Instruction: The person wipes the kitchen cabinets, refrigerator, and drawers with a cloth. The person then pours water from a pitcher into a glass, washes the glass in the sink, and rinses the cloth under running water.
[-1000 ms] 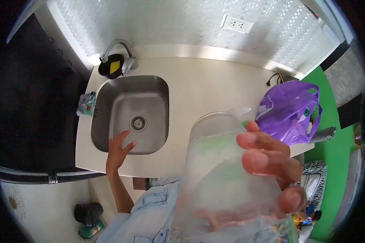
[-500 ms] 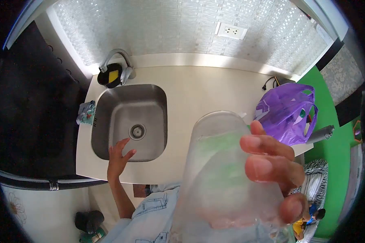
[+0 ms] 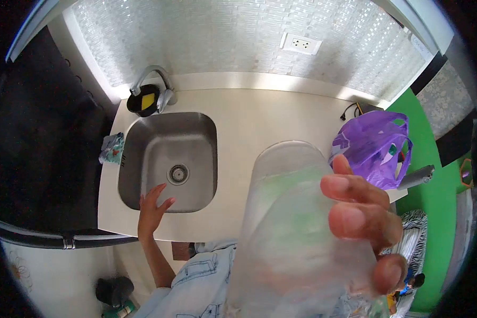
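Large and close to the camera, a misty, see-through drinking glass (image 3: 286, 222) is tilted up, with its rounded base end toward the counter. My right hand (image 3: 363, 217) wraps round its right side, fingers bent. Pale green shows through the glass; whether it holds liquid I cannot tell. My left hand (image 3: 153, 209) hovers at the front edge of the steel sink (image 3: 209, 164), fingers spread and nothing in them. The sink's drain (image 3: 178, 174) lies just beyond those fingertips.
Behind the sink stand a curved faucet (image 3: 164, 87) and a black bowl (image 3: 138, 106) with a yellow sponge (image 3: 148, 100). A crumpled packet (image 3: 112, 148) lies left of the sink. A purple plastic bag (image 3: 371, 143) sits at the counter's right end, near a dark cable (image 3: 347, 112).
The glass and my right hand have shifted slightly right in view. My left hand stays open by the sink, almost unmoved.
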### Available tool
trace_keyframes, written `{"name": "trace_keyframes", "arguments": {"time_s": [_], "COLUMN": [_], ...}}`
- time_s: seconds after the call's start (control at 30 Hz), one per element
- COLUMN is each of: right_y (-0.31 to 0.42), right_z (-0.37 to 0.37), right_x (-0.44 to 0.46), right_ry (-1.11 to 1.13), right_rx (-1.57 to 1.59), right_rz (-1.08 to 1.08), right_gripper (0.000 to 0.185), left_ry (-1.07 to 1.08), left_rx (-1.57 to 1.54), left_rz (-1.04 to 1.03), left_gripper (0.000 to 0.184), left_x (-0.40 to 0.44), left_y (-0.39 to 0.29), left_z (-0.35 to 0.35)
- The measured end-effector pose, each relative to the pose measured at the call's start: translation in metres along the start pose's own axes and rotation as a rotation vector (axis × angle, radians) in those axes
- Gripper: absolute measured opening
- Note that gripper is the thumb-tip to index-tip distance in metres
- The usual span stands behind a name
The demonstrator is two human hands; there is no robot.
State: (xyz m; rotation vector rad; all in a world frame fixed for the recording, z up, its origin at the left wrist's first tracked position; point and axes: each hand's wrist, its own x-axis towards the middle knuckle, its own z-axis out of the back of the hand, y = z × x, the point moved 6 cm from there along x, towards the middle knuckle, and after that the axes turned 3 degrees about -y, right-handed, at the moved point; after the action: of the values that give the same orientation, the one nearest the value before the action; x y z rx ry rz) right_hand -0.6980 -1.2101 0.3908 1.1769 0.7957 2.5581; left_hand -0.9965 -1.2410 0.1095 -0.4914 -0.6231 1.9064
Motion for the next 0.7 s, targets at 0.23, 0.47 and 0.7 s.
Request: {"name": "trace_keyframes", "arguments": {"time_s": [0.23, 0.47, 0.7], "right_y": [0.002, -0.001, -0.003], "right_z": [-0.001, 0.003, 0.005], "right_x": [0.004, 0.0, -0.008], "right_ry": [-0.058, -0.068, -0.134], "right_rx": [-0.019, 0.01, 0.013], "right_rz": [0.024, 0.185, 0.172], "right_gripper": [0.06, 0.057, 0.055], "left_ry": [-0.023, -0.037, 0.005], "left_rx": [0.012, -0.011, -0.005], "left_rz": [-0.007, 0.004, 0.023], "left_gripper": [0.049, 0.049, 0.057], "left_x": [0.0, 0.0, 0.001], "left_y": [0.005, 0.009, 0.009], "left_z": [-0.003, -0.003, -0.003]}}
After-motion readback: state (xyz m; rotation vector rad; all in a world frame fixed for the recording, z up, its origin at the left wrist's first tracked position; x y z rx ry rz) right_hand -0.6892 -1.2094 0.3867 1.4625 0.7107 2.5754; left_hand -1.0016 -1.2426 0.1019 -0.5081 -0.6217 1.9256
